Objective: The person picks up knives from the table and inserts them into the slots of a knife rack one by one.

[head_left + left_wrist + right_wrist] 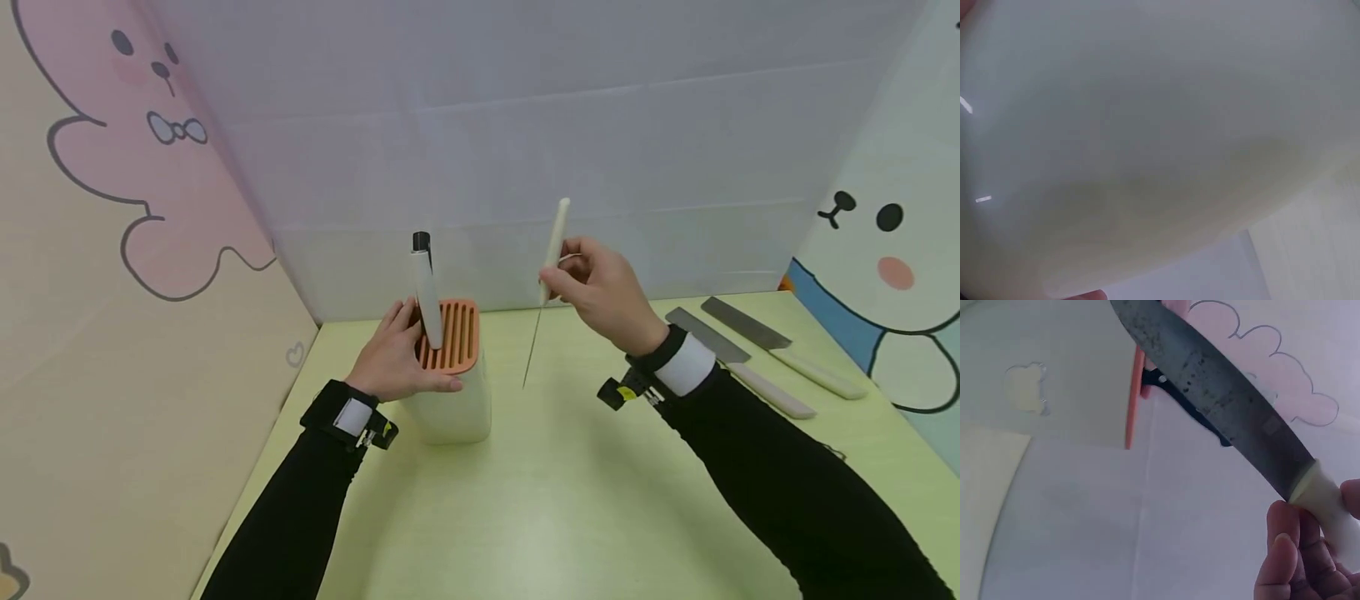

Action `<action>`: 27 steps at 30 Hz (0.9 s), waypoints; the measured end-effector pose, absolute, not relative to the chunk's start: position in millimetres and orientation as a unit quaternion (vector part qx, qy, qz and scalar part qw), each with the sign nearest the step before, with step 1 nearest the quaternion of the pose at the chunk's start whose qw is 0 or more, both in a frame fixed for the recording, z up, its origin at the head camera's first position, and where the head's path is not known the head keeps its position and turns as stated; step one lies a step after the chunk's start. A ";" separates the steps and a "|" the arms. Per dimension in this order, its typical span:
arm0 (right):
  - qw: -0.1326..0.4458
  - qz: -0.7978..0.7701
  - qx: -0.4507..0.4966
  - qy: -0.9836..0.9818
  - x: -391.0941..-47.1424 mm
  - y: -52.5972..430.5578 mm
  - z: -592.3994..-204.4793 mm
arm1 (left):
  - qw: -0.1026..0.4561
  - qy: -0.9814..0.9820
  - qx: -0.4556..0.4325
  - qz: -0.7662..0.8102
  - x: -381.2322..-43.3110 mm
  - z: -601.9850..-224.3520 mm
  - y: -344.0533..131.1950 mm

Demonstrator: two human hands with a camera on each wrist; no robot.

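My left hand (386,362) grips the upper part of a white knife block (450,412), its thumb across the front and its fingers along the left side. The block has an orange slotted top (463,333). A white-and-black handle (426,292) stands up from the slots. In the left wrist view the block's smooth wall (1147,125) fills most of the picture. To the right of the block, my right hand (607,292) pinches the pale handle of a knife (555,242) in the air. Its blade points down, edge-on in the head view. Dark spots mark the blade (1222,403) in the right wrist view.
On the right side of the pale table (525,517) lie two more broad-bladed knives, a nearer one (772,392) and a farther one (817,373), side by side. Walls with cartoon prints enclose the table at left, back (487,150) and right.
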State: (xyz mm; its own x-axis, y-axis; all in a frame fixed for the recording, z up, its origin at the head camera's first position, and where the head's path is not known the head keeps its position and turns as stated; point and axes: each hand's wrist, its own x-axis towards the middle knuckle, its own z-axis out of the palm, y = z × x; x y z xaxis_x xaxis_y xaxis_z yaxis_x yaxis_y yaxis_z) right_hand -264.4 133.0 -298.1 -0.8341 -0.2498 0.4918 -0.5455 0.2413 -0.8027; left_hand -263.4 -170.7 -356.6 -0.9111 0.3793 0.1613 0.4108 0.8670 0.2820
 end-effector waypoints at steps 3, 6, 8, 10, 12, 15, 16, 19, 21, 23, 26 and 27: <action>0.164 0.563 0.283 -0.759 -255.7 120.5 -283.2 | 0.051 -0.965 -0.203 -0.157 -263.1 -355.9 -171.5; 0.199 0.550 0.310 -0.749 -250.3 108.6 -272.7 | 0.054 -0.965 -0.206 -0.154 -262.8 -354.9 -171.1; 0.221 0.538 0.324 -0.746 -246.6 101.0 -266.7 | 0.054 -0.964 -0.209 -0.153 -262.7 -354.4 -170.6; 0.239 0.525 0.337 -0.744 -240.5 92.9 -259.3 | 0.054 -0.964 -0.211 -0.153 -262.7 -354.3 -170.2; 0.248 0.518 0.352 -0.739 -233.0 84.8 -251.4 | 0.052 -0.964 -0.210 -0.155 -262.5 -354.0 -169.8; 0.251 0.513 0.373 -0.731 -224.1 72.8 -241.7 | 0.053 -0.963 -0.208 -0.160 -262.1 -353.3 -169.2; 0.252 0.509 0.378 -0.731 -222.4 69.4 -239.9 | 0.051 -0.963 -0.208 -0.163 -262.0 -353.3 -168.8; 0.251 0.503 0.391 -0.729 -220.4 60.1 -237.6 | 0.054 -0.962 -0.210 -0.166 -262.5 -354.1 -168.6; 0.250 0.497 0.398 -0.730 -220.9 55.2 -237.8 | 0.058 -0.961 -0.213 -0.167 -263.1 -354.9 -168.9; 0.248 0.492 0.402 -0.731 -221.2 51.2 -238.1 | 0.062 -0.960 -0.216 -0.167 -263.8 -355.7 -169.5; 0.239 0.487 0.403 -0.737 -223.2 47.1 -240.4 | 0.067 -0.960 -0.218 -0.166 -264.6 -356.4 -170.2; 0.235 0.486 0.401 -0.740 -223.8 46.0 -241.2 | 0.067 -0.959 -0.219 -0.165 -264.7 -356.6 -170.3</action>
State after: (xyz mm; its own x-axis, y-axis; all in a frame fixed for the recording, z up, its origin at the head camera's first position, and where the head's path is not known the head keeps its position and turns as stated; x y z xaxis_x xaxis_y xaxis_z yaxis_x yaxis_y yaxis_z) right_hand -223.8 46.0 -241.2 -0.5680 -0.3639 0.7382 -0.8220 0.2055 -0.5311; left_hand -264.7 -170.3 -356.6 -0.8950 0.3986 0.2004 0.4426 0.8497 0.2865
